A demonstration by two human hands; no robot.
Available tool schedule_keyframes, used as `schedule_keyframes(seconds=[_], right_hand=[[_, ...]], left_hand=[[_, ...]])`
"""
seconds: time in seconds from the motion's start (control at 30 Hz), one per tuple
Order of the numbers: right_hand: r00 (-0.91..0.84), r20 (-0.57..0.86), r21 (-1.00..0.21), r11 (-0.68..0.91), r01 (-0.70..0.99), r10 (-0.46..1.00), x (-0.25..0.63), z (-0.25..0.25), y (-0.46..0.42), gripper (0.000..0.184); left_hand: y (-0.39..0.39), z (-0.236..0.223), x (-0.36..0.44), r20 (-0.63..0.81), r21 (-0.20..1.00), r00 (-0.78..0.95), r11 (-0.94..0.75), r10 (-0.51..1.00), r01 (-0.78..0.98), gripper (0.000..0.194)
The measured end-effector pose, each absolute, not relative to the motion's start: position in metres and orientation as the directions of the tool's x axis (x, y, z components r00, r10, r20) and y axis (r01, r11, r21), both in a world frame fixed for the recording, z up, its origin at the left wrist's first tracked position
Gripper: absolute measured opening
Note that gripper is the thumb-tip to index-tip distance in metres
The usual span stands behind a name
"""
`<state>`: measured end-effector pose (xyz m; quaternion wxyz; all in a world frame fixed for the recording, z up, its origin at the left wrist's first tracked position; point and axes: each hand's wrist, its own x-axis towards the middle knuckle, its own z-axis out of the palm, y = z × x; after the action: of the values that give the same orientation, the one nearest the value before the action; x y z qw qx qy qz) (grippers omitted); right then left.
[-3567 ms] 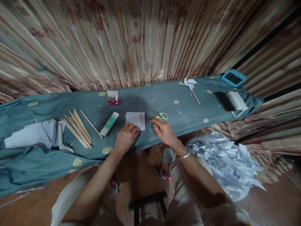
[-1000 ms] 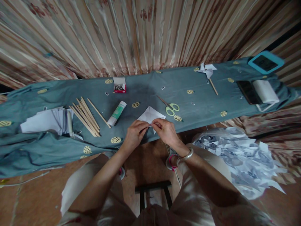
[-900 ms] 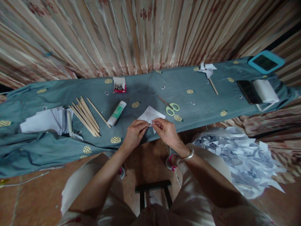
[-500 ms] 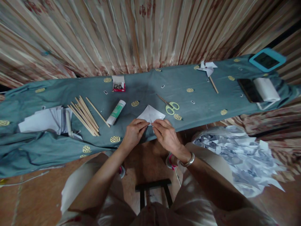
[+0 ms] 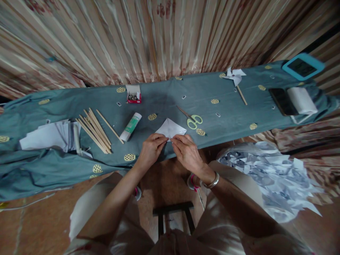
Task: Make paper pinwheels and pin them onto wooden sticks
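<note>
A white paper square with slits running in from its corners lies at the table's front edge, one corner toward me. My left hand pinches the near part of it from the left. From the right, my right hand pinches the same near part, its fingertips almost touching the left ones, which hide that corner. Just beyond the paper to the right lie scissors with light green handles. A white and green glue stick rests to the left.
Wooden sticks and stacked white paper lie left. A red box of pins stands at the back. A paper pinwheel, a phone and a blue-framed tablet are right. Below, a bag holds paper scraps.
Both hands keep their pinch on the paper, with only a very slight shift of the fingertips. The other things stay put.
</note>
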<state>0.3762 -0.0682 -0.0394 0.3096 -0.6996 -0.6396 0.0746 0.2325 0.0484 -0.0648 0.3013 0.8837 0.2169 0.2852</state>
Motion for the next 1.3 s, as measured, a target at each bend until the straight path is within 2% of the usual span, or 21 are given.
schedule_keyframes(seconds=[0.43,0.97,1.3], right_hand=[[0.168,0.286,-0.491,-0.006,0.871,0.943,0.376,-0.051,-0.054,0.045],[0.15,0.247,-0.449,-0.024,0.893,0.957,0.374,-0.05,-0.052,0.04],[0.148,0.262,-0.443,-0.017,0.897,0.954,0.367,-0.055,-0.051,0.044]], left_hand=[[0.049,-0.065,0.233,0.356,0.66,0.753,-0.719,0.553,0.217,0.022],[0.049,-0.066,0.232,0.363,0.63,0.759,-0.742,0.541,0.228,0.02],[0.046,-0.067,0.233,0.436,0.598,0.736,-0.778,0.518,0.193,0.019]])
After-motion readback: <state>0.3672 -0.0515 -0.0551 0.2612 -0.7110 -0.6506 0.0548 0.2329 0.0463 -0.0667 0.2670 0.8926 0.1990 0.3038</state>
